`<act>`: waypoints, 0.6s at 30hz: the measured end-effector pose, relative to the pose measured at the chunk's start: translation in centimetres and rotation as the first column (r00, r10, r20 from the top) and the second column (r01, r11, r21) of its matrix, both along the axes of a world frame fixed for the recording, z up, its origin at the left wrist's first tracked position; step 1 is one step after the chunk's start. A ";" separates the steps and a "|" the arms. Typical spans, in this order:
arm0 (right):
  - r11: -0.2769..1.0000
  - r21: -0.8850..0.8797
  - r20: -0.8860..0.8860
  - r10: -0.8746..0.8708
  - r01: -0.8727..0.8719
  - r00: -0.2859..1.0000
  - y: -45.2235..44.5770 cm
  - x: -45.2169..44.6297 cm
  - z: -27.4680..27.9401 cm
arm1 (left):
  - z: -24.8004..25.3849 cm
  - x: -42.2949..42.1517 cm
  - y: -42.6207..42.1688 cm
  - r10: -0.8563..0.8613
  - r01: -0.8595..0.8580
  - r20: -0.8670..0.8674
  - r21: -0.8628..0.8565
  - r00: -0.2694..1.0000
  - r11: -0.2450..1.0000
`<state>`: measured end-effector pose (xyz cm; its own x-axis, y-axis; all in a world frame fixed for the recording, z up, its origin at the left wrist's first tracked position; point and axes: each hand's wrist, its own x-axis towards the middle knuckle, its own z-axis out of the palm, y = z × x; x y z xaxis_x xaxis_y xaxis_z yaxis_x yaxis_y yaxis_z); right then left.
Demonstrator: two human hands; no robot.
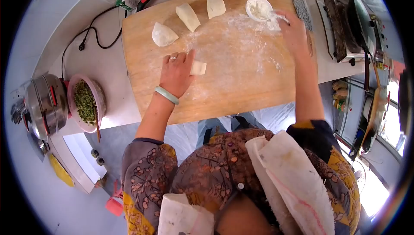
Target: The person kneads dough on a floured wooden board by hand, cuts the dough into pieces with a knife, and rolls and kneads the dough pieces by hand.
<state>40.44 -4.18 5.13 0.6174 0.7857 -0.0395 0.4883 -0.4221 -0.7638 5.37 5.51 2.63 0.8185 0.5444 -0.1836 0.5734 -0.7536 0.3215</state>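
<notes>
My left hand (176, 73), with a ring and a pale bangle, lies over a piece of dough (198, 67) on the wooden board (233, 90). Its fingers are curled round the dough, and one end sticks out on the right. At the board's far right, my right hand (294, 31) is beside a small white bowl (258, 8) of flour. Its fingers are pinched together over white flour at the bowl's edge; what they grip cannot be made out. Three other dough pieces, a rounded one (164, 34), a long one (188, 17) and another (215, 6), lie along the far side.
To the left stand a pink bowl (102, 95) of chopped greens with chopsticks and a steel pot (43, 101). A black cord (92, 29) crosses the counter near a small green box (126, 2). A pan (360, 23) sits on the stove at the right.
</notes>
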 end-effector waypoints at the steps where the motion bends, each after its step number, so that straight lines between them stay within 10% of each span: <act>1: 0.996 -0.004 -0.087 -0.090 0.090 0.992 -1.5 -1.2 0.0 | 0.4 0.2 0.1 0.010 -0.010 -0.038 0.003 0.999 1.000; 5: 0.947 0.006 0.056 0.320 -0.321 0.946 -2.4 -9.9 0.3 | 0.3 -0.1 0.4 -0.002 0.003 -0.012 0.079 1.000 0.997; 8: 0.978 0.183 -0.290 0.149 -0.098 0.946 -2.1 -11.8 1.3 | -1.5 -1.7 -0.4 -0.006 -0.011 0.156 0.106 0.988 0.994; 11: 0.951 0.187 0.013 0.247 -0.245 0.969 -3.2 -10.0 -2.0 | -1.9 -1.3 0.1 0.039 -0.032 0.177 -0.042 0.984 0.999; 14: 0.954 0.109 -0.501 -0.192 0.281 0.844 -3.5 -8.4 1.7 | -2.1 -1.8 -0.1 0.167 -0.146 0.147 -0.144 0.975 0.979; 18: 0.995 -0.094 -0.214 0.024 -0.045 0.977 -3.1 -3.4 -2.3 | -0.3 -0.4 0.8 0.466 -0.321 0.170 -0.524 0.868 0.789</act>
